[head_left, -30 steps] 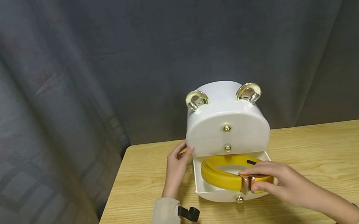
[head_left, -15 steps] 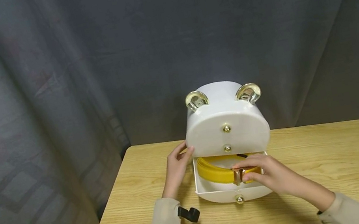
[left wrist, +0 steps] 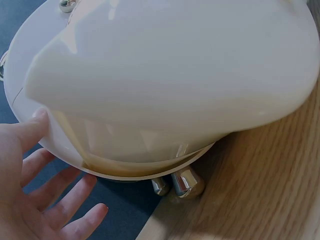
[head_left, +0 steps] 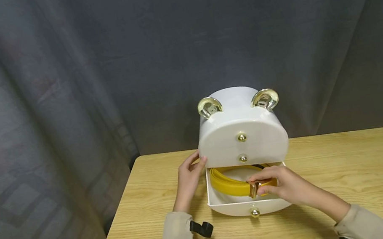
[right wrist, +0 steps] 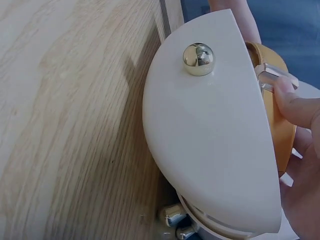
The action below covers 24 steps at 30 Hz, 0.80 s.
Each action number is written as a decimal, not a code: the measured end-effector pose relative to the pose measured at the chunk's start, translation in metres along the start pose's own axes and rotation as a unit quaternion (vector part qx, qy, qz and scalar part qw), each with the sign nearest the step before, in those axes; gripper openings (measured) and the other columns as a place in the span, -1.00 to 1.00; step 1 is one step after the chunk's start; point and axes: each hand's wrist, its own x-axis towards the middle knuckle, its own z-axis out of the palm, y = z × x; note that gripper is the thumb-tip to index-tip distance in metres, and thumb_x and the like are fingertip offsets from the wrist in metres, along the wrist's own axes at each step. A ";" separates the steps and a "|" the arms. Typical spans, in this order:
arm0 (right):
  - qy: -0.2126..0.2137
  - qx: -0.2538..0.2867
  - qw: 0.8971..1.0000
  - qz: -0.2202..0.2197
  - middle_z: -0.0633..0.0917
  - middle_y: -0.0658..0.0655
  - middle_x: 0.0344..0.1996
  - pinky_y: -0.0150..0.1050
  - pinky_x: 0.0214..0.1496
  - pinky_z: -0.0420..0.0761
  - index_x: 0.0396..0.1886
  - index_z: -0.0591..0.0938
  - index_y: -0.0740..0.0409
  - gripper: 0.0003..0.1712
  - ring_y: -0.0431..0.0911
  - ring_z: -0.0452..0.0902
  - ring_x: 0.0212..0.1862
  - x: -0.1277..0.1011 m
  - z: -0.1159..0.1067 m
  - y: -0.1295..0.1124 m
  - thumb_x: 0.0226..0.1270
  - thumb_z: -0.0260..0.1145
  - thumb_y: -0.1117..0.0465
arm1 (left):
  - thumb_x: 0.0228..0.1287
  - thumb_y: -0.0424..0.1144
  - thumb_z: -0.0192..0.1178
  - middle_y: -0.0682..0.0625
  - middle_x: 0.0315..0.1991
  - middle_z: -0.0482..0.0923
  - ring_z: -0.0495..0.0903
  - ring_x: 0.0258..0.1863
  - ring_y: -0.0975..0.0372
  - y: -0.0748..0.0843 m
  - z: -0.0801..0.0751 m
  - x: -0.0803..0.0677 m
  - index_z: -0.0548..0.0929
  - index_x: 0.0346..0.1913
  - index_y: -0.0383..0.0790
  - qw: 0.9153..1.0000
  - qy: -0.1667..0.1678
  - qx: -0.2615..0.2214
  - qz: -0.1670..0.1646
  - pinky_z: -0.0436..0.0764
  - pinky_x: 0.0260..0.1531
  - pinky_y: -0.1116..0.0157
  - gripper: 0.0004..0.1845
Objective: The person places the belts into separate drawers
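A coiled yellow belt with a shiny rose-gold buckle sits within the pulled-out lower drawer of a white box. My right hand pinches the belt at its buckle, thumb in front and fingers over the top edge. In the right wrist view the belt shows behind the drawer front, with the thumb on the buckle. My left hand rests against the box's left side; its fingers are spread and fairly straight in the left wrist view.
Two gold ears stick out from the box top, and gold knobs dot its front. All of it stands on a wooden table. Behind hangs a grey curtain. A black wrist mount is on the left sleeve.
My right hand has moved left and slightly away from me with the belt, which now sits lower and further back inside the drawer. The left hand has stayed in place.
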 end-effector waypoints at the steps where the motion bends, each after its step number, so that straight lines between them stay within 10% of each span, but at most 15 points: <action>1: -0.005 0.007 1.000 0.004 0.77 0.08 -0.22 -0.33 -0.14 0.67 -0.05 0.72 0.31 -0.63 -0.27 0.63 -0.16 0.000 0.000 0.000 0.09 0.48 0.37 | 0.38 -0.04 0.27 -0.12 0.27 0.51 0.63 0.06 0.04 0.000 0.000 0.000 0.56 0.30 -0.21 1.000 0.000 -0.001 -0.001 0.60 0.07 0.12 -0.48; 24: -0.057 0.026 0.996 0.060 0.78 0.00 -0.21 -0.34 -0.31 0.64 -0.05 0.76 0.20 -0.68 -0.31 0.57 -0.29 0.001 0.008 0.007 0.19 0.48 0.23 | 0.37 -0.05 0.27 -0.13 0.26 0.52 0.63 0.06 0.04 0.001 -0.002 0.001 0.57 0.29 -0.20 1.000 0.001 -0.002 -0.001 0.60 0.08 0.12 -0.49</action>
